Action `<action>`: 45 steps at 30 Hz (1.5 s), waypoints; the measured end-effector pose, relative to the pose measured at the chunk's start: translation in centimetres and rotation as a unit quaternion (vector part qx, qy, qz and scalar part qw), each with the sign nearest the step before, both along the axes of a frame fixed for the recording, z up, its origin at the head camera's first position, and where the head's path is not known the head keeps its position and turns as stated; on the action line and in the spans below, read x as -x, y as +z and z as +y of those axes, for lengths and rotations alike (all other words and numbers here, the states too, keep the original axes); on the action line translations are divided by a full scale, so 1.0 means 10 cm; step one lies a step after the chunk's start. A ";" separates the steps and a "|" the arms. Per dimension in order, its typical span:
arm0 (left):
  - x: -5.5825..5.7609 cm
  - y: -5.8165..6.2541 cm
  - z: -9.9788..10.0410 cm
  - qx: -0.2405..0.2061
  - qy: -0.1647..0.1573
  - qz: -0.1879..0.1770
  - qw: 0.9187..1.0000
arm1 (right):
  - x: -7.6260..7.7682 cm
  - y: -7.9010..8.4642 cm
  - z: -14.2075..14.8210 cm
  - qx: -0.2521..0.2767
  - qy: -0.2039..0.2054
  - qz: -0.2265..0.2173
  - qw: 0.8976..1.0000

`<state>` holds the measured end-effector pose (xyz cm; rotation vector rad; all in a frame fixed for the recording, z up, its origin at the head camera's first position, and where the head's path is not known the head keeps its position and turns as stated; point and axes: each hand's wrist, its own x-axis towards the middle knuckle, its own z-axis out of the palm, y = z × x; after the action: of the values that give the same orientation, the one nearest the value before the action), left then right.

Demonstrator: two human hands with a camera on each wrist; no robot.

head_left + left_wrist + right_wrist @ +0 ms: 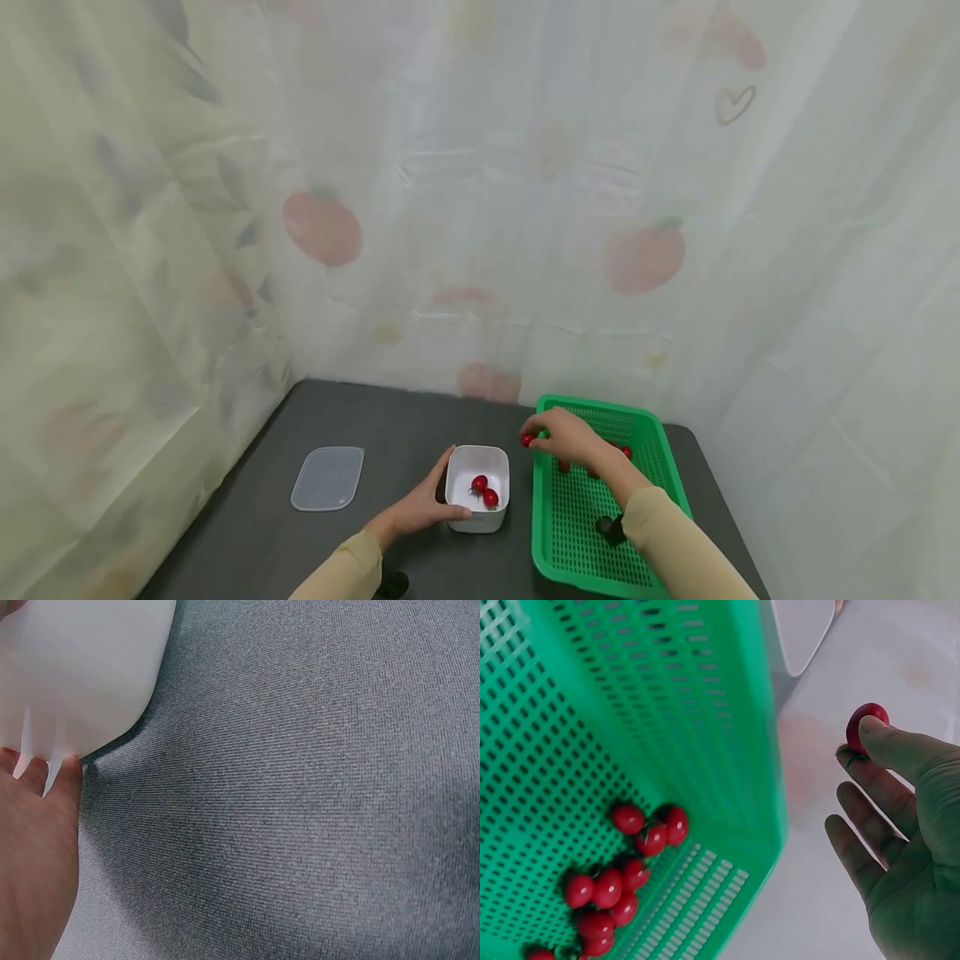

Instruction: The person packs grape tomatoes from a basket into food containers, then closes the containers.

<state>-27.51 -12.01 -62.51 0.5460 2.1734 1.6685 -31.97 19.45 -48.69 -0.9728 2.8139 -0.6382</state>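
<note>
left hand [422, 506] gripped the white box [487, 523] on the table [405, 417], thumb and fingers spread around its near-left corner; right hand [567, 435], reaching across the left rim of the green basket [541, 517], pinched a cherry tomato [855, 729], other fingers loosely extended.

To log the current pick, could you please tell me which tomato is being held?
It is the cherry tomato pinched by the right hand; all other visible ones lie in the green basket or white container.
</note>
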 end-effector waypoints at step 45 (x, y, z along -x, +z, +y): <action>0.07 0.04 0.07 -0.015 -0.026 -0.008 1.000 | 0.02 -0.34 -0.98 -0.110 0.041 -0.044 0.992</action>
<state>-28.23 -11.32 -62.10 0.5915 2.1077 1.6756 -32.15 9.63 -52.10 -0.9872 2.6798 -0.3423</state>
